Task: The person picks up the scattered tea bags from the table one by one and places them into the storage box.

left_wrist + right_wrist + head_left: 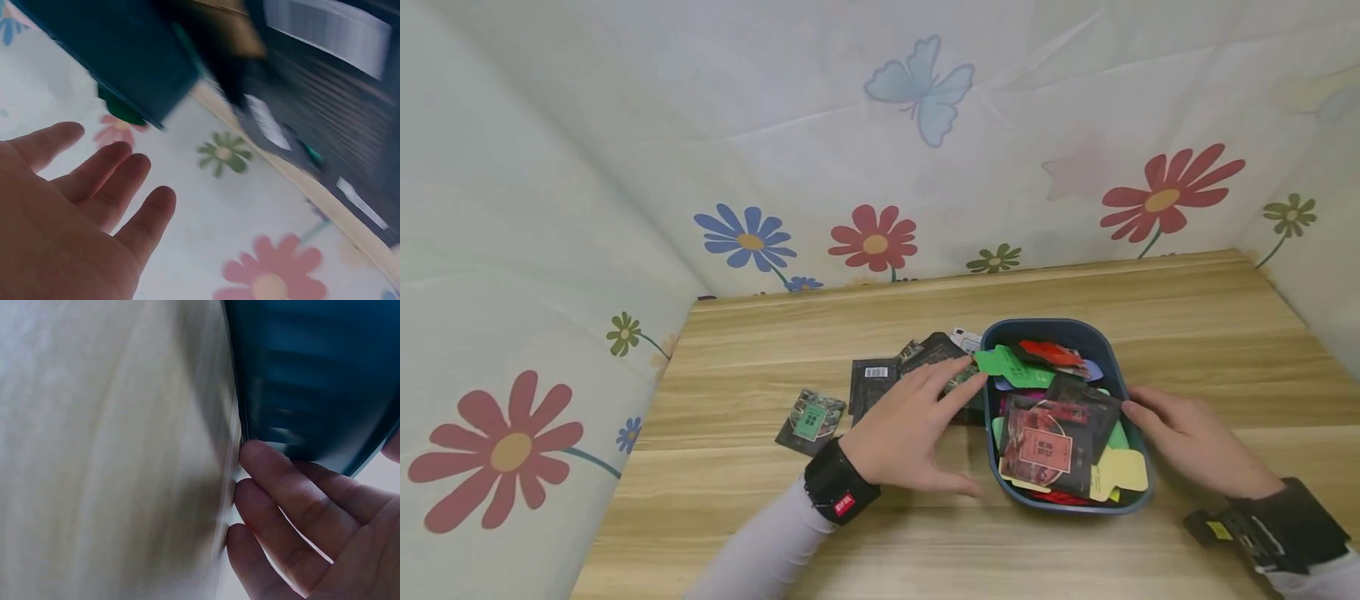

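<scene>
Hanging from 9 through 12 to 3 o'clock, a flowered curtain [775, 158] walls in a wood-grain table [940, 554], where a blue bin [1060, 331] heaped with packets [1052, 454] sits at 4 o'clock. The bin looks stiff and light, best held by opposite walls. At its 3 o'clock, the right hand [1195, 442] lays fingers against the outer wall without clasping; at 9, the left hand [910, 425] hangs spread, gripping nothing. The packets, like the loose packets [874, 375] at the bin's 10 o'clock, look flexible and slippery, easiest pinched at an edge.
</scene>
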`<state>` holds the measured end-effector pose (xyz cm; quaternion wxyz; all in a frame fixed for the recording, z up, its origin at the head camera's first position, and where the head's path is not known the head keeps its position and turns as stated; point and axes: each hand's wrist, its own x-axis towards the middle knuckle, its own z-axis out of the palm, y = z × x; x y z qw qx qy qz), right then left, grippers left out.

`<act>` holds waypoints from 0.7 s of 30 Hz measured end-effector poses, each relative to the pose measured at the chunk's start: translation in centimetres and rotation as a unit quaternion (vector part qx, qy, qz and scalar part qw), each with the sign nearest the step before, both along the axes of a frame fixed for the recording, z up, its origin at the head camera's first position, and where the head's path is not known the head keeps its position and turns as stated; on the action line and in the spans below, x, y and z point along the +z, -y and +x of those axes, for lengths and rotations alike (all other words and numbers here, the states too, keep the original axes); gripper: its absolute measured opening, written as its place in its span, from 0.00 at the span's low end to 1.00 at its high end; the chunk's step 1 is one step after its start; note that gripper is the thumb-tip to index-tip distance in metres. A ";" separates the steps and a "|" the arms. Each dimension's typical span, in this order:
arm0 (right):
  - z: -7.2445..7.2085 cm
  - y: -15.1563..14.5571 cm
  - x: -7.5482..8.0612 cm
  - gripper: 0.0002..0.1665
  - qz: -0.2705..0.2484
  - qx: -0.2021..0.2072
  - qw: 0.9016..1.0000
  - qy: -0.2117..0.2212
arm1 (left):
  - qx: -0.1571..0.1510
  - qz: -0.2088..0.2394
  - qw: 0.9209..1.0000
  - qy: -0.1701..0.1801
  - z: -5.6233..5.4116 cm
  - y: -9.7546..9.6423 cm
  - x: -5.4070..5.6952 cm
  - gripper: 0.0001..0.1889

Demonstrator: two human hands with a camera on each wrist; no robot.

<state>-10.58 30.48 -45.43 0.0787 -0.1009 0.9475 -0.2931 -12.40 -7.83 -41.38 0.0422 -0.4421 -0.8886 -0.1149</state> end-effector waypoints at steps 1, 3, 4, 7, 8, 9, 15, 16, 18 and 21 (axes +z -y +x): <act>0.0 0.0 0.0 0.34 0.000 -0.001 1.000 0.000 | 0.010 -0.003 1.000 0.004 -0.1 0.7 -0.1 0.67; 0.0 0.0 -0.1 0.34 -0.001 -0.003 1.000 -0.001 | 0.032 -0.013 0.999 0.013 -0.2 1.9 -0.4 0.67; 0.0 0.0 -0.1 0.34 -0.001 -0.004 1.000 -0.001 | 0.042 -0.018 0.999 0.017 -0.3 2.5 -0.6 0.66; 0.1 0.0 -0.1 0.34 -0.002 -0.004 1.000 0.000 | 0.069 -0.029 0.997 0.031 -0.5 4.0 -1.3 0.67; 0.1 0.0 -0.1 0.34 -0.002 -0.004 1.000 0.000 | 0.076 -0.035 0.996 0.033 -0.6 4.4 -1.5 0.67; 0.1 0.0 -0.1 0.34 -0.001 -0.004 1.000 -0.001 | 0.082 -0.040 0.995 0.034 -0.7 4.7 -1.9 0.67; 0.2 0.2 0.0 0.34 -0.001 -0.006 1.000 -0.003 | 0.112 -0.065 0.991 0.044 -1.1 6.1 -3.7 0.61; 0.2 0.2 0.0 0.34 -0.001 -0.006 1.000 -0.002 | 0.115 -0.068 0.990 0.045 -1.2 6.3 -3.9 0.60; 0.2 0.2 0.0 0.34 0.000 -0.007 1.000 -0.001 | 0.118 -0.073 0.989 0.047 -1.2 6.5 -4.3 0.57; 0.1 0.2 0.0 0.35 0.002 -0.008 1.000 0.002 | 0.121 -0.071 0.989 0.050 -1.3 6.7 -4.4 0.54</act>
